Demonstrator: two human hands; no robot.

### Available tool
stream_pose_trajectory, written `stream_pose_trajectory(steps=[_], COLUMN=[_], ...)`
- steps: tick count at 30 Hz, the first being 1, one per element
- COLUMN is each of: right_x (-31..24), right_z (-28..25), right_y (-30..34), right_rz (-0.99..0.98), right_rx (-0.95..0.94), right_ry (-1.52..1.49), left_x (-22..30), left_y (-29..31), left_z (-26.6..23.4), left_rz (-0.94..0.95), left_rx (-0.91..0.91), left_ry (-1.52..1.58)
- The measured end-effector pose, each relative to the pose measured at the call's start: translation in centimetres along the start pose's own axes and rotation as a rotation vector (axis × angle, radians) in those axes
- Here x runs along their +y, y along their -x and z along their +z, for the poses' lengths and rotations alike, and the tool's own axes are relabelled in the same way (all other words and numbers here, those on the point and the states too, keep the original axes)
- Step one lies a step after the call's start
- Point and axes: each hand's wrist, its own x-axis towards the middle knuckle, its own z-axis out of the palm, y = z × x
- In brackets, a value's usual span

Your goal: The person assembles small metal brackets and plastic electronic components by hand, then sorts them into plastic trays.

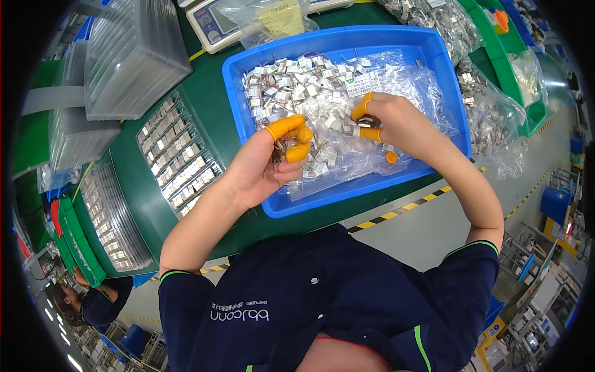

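I'm watching left grip (261, 166) curling around small wired parts (280, 149); right grip (401, 121) hovering, whether pinching I cannot tell. Loose curling could be letting parts slip. Beneath grips, blue bin (365, 186) is holding white parts (297, 80), clear bag (424, 93); leftward, clear tray (201, 132) is holding rows.

Small white block-shaped parts (296, 84), thin leads attached | loose heap, tilted every way, some overlapping | in blue tray (347, 42), densest from 9 to 12 o'clock, thinning toward 7 | dark-leaded pieces (281, 150): inside curled left grip (254, 167), tray's 8 o'clock, mostly hidden | white piece (355, 131): at right grip's (403, 121) fingertips, near tray centre, hold unclear
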Motion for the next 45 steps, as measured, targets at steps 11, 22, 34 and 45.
stream_pose_trajectory(steps=[11, 22, 34, 45], right_x=[-0.2, -3.3, -7.9, -8.5], right_z=[-2.4, -3.8, -0.3, -1.1], right_y=[0.6, 2.0, 3.6, 3.5], right_rz=[0.229, 0.246, -0.109, -0.056], right_rx=[0.076, 0.199, 0.286, 0.229], right_ry=[-0.387, -0.864, -0.438, -0.387], left_x=[-2.4, -4.6, -6.0, -5.6], left_y=[2.4, 0.8, -0.2, 0.2], left_z=[-0.9, 2.7, 2.6, 2.5], left_rz=[-0.006, -0.048, -0.001, 0.027], left_rx=[-0.047, -0.019, -0.162, -0.123], left_ry=[0.196, 0.134, 0.221, 0.137])
